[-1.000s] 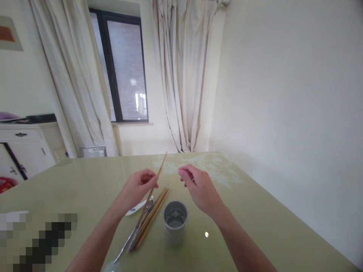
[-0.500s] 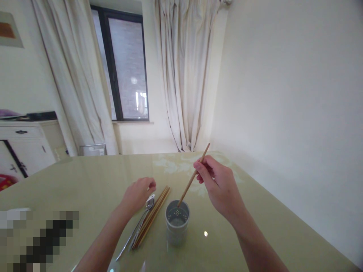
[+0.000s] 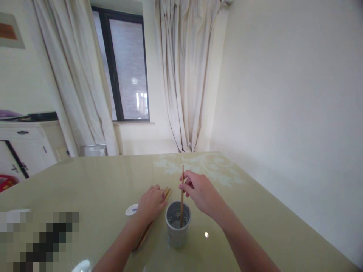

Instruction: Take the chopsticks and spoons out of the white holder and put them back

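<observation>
My right hand [image 3: 200, 190] pinches a wooden chopstick [image 3: 182, 202] near its upper part. The chopstick is almost upright, its lower end inside a grey cylindrical utensil holder [image 3: 178, 238] with small holes in its wall. Left of the holder, my left hand [image 3: 153, 204] lies over a bundle of wooden chopsticks [image 3: 144, 236] on the table, its fingers curled onto their far ends. Part of the bundle is hidden beneath the hand and forearm. A white piece with a blue mark [image 3: 132, 209], perhaps a ceramic spoon, shows beside my left wrist.
The table [image 3: 99, 189] has a glossy pale green top that reflects light. A white object [image 3: 82, 266] sits at the near edge, and a pixelated patch covers the lower left. A wall [image 3: 289, 113] borders the right side; curtains and a window are behind.
My right hand has moved left and down, lowering the chopstick into the holder and turning it upright. My left hand has moved right onto the chopstick bundle. The metal spoon is now hidden.
</observation>
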Demonstrator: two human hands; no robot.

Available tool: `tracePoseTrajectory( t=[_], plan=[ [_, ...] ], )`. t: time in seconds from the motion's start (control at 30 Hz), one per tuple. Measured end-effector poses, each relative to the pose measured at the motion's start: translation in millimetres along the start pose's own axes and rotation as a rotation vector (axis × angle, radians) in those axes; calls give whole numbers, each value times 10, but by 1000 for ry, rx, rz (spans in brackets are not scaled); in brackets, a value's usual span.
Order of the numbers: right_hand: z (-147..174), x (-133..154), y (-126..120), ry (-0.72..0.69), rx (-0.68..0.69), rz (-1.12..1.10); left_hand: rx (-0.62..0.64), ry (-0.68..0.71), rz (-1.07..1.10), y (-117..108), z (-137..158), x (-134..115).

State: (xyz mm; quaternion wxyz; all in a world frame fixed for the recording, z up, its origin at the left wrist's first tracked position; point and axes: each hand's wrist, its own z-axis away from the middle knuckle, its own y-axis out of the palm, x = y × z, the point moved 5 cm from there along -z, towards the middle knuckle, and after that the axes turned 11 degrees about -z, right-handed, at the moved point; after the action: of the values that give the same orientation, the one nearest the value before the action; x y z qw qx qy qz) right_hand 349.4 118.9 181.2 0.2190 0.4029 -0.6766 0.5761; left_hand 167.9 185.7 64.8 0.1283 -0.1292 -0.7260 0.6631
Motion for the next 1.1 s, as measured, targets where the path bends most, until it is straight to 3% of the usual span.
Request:
tracePoseTrajectory(
  t=[0.27, 0.57, 0.7, 0.83, 0.93, 1.0, 1.1],
  plan=[
    [-34, -97, 185, 62, 57, 122, 78, -21, -38, 97, 27, -59],
    [-90, -141, 227, 58, 48, 187, 126, 5, -49, 45, 74, -145],
    [-71, -189, 193, 48, 58, 193, 98, -51, 128, -46, 33, -10],
    [-33, -104, 4, 35, -56, 156, 3, -12, 607, -366, -10, 188],
    [27, 113, -96, -97, -133, -16, -200, 56, 886, -815, 115, 199],
    [81, 271, -96, -211, -114, -208, -314, 139, 922, -1115, 284, 77],
    [156, 419, -79, -303, -60, -463, -356, 230, 861, -1410, 530, -168]
  ],
)
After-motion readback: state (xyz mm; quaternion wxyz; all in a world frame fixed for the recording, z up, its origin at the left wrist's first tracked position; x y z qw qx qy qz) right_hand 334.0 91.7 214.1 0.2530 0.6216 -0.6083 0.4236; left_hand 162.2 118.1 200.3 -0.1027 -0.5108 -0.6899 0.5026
